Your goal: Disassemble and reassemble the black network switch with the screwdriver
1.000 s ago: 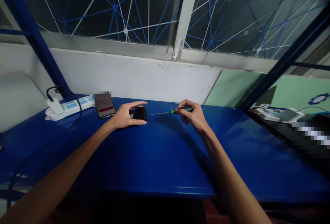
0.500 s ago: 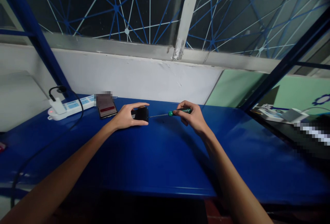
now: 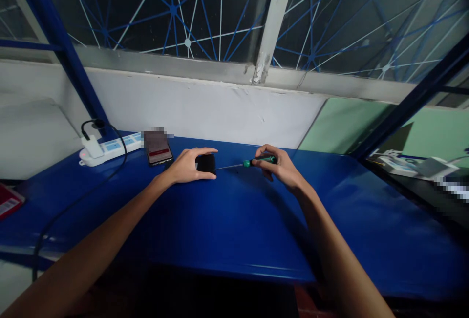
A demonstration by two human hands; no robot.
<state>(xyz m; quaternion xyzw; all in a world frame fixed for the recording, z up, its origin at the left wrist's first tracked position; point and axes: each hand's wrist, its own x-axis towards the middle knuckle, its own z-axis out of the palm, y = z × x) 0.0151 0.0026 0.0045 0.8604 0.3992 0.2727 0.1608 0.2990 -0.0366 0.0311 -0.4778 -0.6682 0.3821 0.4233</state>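
Note:
My left hand (image 3: 186, 166) grips a small dark phone-like device (image 3: 206, 163) by its long edges, thumb on the near side and fingers on the far side. Pinched in my right hand (image 3: 278, 164) is a screwdriver (image 3: 247, 163) with a green and black handle. Its thin metal shaft points left, and the tip is at the device's right end; whether it touches cannot be made out. Both hands are low over the blue table (image 3: 220, 225). Behind my left hand lies a phone (image 3: 158, 149) with its screen lit.
A white power strip (image 3: 113, 147) with a plugged-in charger (image 3: 91, 147) stands at the back left, its black cable (image 3: 82, 198) trailing forward. At the left edge lies a red box (image 3: 10, 201). White items (image 3: 397, 165) sit at the far right. A wall and window close off the back.
The camera view has shifted slightly, so everything appears a little further right. Both hands keep their grips, and the screwdriver tip stays at the device's right end.

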